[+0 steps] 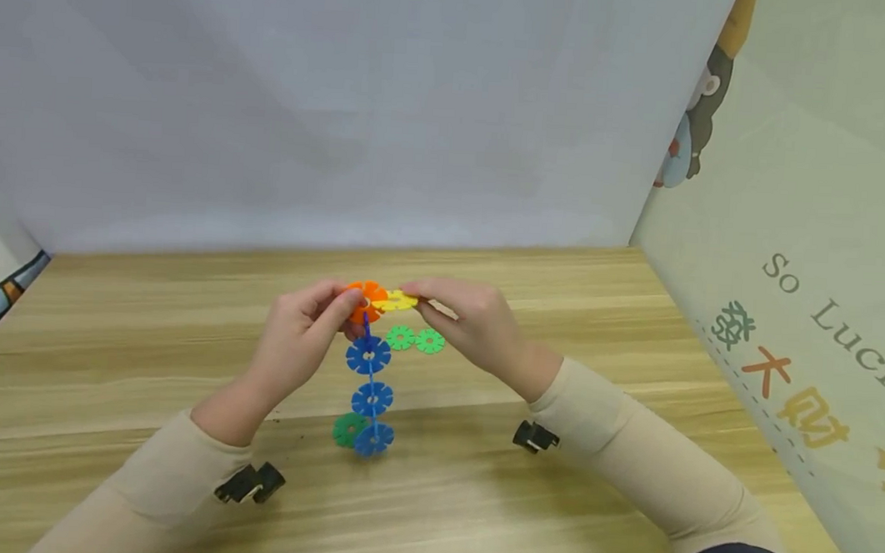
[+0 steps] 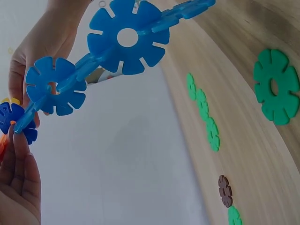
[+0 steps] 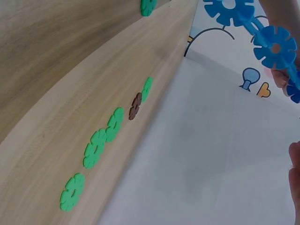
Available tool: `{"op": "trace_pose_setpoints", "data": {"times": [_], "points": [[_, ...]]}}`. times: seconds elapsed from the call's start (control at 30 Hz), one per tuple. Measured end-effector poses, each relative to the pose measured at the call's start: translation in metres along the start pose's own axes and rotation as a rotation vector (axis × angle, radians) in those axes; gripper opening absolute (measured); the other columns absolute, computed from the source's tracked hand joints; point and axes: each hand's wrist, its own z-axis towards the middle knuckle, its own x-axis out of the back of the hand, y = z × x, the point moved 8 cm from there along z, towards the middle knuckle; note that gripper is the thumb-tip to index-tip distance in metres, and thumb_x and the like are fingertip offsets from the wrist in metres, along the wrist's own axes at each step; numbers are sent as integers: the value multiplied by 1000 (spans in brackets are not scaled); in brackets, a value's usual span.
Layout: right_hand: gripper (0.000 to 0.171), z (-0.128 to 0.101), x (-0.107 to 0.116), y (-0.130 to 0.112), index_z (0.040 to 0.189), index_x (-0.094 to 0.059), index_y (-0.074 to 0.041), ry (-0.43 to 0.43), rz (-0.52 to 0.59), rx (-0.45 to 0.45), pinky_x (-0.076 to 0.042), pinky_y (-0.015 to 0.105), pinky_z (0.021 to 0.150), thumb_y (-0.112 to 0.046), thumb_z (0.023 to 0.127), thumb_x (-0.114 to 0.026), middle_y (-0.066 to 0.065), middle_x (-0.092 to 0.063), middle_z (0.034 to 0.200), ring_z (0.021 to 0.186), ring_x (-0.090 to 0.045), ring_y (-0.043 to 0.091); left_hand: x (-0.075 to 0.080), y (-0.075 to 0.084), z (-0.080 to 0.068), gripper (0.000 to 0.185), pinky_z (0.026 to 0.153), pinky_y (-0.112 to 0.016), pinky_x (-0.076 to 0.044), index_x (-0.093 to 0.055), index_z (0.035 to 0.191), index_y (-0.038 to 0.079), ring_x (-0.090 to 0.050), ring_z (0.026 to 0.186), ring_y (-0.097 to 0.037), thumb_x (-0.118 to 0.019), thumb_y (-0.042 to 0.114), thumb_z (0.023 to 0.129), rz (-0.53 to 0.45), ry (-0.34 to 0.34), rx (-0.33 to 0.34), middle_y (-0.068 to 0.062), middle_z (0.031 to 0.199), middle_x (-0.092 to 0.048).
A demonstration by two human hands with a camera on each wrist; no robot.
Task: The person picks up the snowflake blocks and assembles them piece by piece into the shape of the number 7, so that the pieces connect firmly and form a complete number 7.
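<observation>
Both hands are raised above the middle of the wooden bench (image 1: 145, 361), meeting over a chain of plastic snowflake discs. The left hand (image 1: 300, 336) has its fingers curled round the orange disc (image 1: 366, 299) at the top of the chain, pinching it between thumb and fingertips. The right hand (image 1: 473, 324) pinches the yellow disc (image 1: 396, 301) by its right edge; the yellow disc lies nearly flat and touches the orange one on its right side.

Below the orange disc hangs the blue chain (image 1: 368, 381): several blue discs slotted together edge to edge, running down toward the near side. Its lowest blue disc sits just beside a dark green disc (image 1: 348, 429) lying on the bench. In the left wrist view the blue discs (image 2: 126, 37) hang in a slanted row in front of the hand.

Two light green discs (image 1: 414, 339) lie flat on the bench side by side, just beyond the chain and under the right hand. The wrist views show more green discs (image 3: 101, 140) and one brown disc (image 3: 136, 106) in a row along the bench edge by the white backdrop (image 1: 347, 96).
</observation>
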Motion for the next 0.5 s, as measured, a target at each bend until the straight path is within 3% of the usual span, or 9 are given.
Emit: {"op": "trace_pose_setpoints", "data": {"times": [0.23,0.37,0.5], "points": [[17,9,5,-5,94,-70,1,25,-25,7,-52,22,77,4,78,-71,10,-70,90,84,-68,20,6,4,2,21,62,-25,-53,-65,90,-2,-60,63,-17,-50,12,97,41,-28,31,-7,73,-65],[15,13,7,-3,93,-71,1,39,-48,-16,-52,22,75,3,78,-71,10,-70,89,83,-68,19,9,2,4,25,62,-25,-53,-66,95,0,-61,67,-16,-49,18,98,85,-36,72,-8,79,-66],[14,17,7,-4,92,-71,1,57,-26,-22,-52,21,75,3,78,-72,10,-70,88,82,-68,19,11,-1,4,27,62,-26,-53,-66,103,1,-63,71,-19,-51,22,98,50,-34,137,-9,89,-65]]}}
